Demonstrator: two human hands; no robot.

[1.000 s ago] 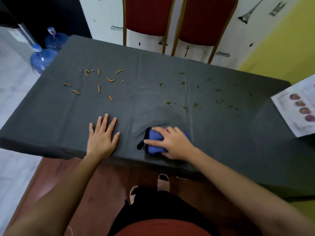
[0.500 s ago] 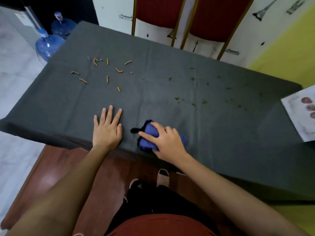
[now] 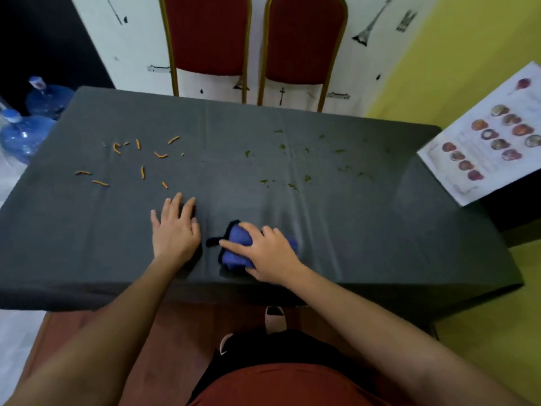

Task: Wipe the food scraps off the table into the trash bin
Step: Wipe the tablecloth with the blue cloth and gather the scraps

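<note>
A dark grey cloth covers the table point(image 3: 87, 244). Several orange scraps point(image 3: 142, 172) lie scattered on its left half, and small green scraps point(image 3: 292, 186) are strewn over the middle and right. My right hand point(image 3: 270, 253) presses down on a bunched blue cloth with black trim point(image 3: 234, 247) near the front edge. My left hand point(image 3: 174, 230) lies flat on the table just left of the cloth, fingers spread, holding nothing. No trash bin is in view.
Two red chairs point(image 3: 207, 36) with gold frames stand behind the table's far edge. Blue water jugs point(image 3: 23, 133) sit on the floor at the far left. A printed sheet with food pictures point(image 3: 486, 139) lies at the right.
My right hand and the blue cloth have shifted slightly left, toward my left hand. The camera has tilted, so the table sits lower in view. The scraps have not moved.
</note>
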